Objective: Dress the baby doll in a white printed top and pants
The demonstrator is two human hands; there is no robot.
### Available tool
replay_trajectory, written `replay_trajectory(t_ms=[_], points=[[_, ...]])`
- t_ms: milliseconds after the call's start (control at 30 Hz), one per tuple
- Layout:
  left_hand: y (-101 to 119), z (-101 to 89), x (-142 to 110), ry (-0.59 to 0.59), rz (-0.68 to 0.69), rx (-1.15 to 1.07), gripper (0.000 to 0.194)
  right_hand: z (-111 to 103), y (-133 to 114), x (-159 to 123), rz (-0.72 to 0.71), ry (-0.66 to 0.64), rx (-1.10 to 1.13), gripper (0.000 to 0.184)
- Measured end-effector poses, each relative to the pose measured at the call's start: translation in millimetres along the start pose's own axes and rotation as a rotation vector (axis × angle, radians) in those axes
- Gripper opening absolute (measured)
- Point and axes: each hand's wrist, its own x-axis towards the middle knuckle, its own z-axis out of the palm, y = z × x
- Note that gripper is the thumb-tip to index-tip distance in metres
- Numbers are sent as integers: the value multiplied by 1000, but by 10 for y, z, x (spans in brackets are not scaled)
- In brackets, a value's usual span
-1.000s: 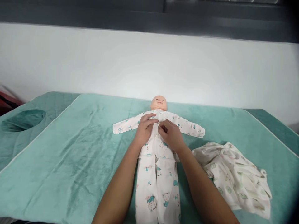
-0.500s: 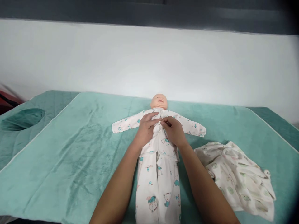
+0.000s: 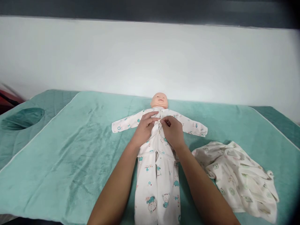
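Observation:
A baby doll (image 3: 159, 99) lies on its back, arms spread, in a white printed baby shirt (image 3: 194, 127) and matching baby pants (image 3: 150, 187). My left hand (image 3: 145, 128) rests on the shirt's chest, its upper finger stretched out and a lower fingertip at the front opening, gripping the cloth there. Right beside it, my right hand (image 3: 172, 129) is closed in a pinch on the shirt's front edge. A small fastening seems to be between the fingertips, too small to make out. The shirt's front hangs slightly parted lower down.
A crumpled white printed baby garment (image 3: 243, 181) lies right of my right forearm. Green plush cloth (image 3: 70, 150) covers the bed, with a round face hole (image 3: 23, 118) at the left. A white wall (image 3: 150, 59) rises behind the doll's head.
Both hands stay at the shirt's chest opening with small finger movements; my right fingers shift slightly. The whole view has moved a little.

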Motion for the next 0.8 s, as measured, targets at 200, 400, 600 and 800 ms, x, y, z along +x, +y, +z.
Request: replay_trajectory(t_ms=[200, 400, 600, 800], points=[[21, -20, -11, -20, -53, -105, 28, 11, -41, -34, -33, 34, -112, 14], [34, 8, -13, -8, -49, -146, 28, 2, -16, -29, -25, 13, -36, 12], [40, 47, -4, 101, -119, -122, 18, 15, -3, -18, -27, 37, 40, 13], [44, 24, 10, 85, -134, -133, 15, 6, -21, -21, -31, 23, 26, 14]])
